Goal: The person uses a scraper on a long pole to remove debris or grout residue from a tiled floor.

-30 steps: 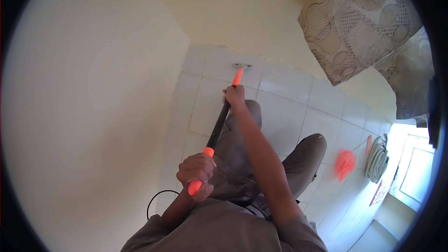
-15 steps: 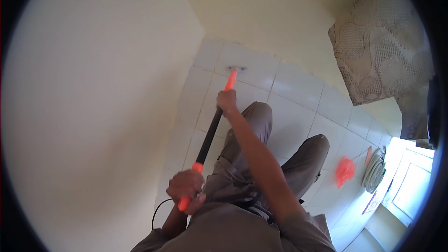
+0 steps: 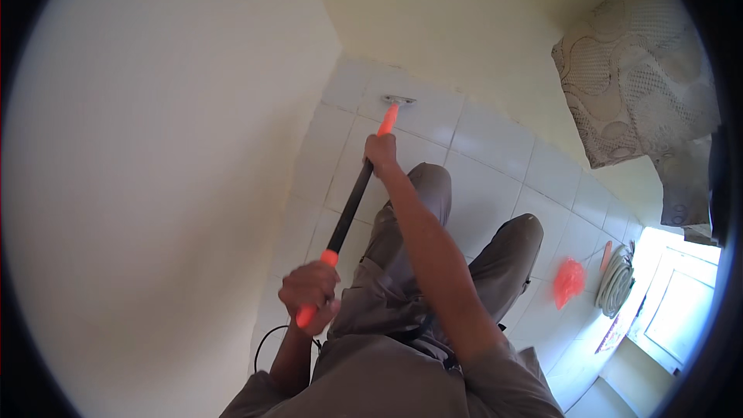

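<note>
Pole (image 3: 350, 207) slants up-right, flat head (image 3: 398, 100) beyond right hand (image 3: 380, 152).

Held a long, straight black-and-orange pole tool (image 3: 350, 213) with the left hand (image 3: 308, 288) around its orange butt end and the right hand (image 3: 380, 153) nearer its flat, pale crosswise head (image 3: 398, 100). Pointed that head toward glossy white square floor tiles (image 3: 486, 186). Had a crumpled orange-red plastic bag (image 3: 569, 282) near a coiled pale hose (image 3: 616, 286) off to the right.
</note>
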Tool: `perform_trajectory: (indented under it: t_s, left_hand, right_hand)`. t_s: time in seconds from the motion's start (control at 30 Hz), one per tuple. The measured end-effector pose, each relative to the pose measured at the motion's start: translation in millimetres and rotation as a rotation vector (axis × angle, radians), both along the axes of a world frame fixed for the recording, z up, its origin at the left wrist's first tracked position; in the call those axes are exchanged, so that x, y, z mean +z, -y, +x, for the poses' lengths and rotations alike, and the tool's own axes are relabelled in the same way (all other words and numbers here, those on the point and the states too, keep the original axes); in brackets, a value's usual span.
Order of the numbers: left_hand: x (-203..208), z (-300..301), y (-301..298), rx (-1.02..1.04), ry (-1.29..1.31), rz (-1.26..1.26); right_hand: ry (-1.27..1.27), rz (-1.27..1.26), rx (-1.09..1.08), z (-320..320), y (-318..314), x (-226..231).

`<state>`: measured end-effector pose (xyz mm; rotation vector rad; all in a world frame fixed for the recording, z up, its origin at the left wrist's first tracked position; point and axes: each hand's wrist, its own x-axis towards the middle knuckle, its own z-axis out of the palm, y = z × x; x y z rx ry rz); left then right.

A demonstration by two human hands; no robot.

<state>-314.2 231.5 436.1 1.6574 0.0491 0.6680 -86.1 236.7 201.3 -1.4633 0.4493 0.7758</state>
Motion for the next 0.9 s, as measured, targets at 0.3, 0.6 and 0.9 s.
perform_trajectory:
  t_s: [0.3, 0.6, 0.9]
  left_hand:
    - [-4, -72, 31, 0.027, 0.001, 0.075]
    - [-22, -75, 51, 0.004, -0.027, 0.17]
    - [-28, -87, 65, 0.068, 0.027, 0.111]
  right_hand:
    - [-0.034, -0.051, 0.247, -61, 10, 13]
    - [0.012, -0.095, 0.31, -60, 6, 18]
    - [0.023, -0.135, 0.365, -66, 8, 30]
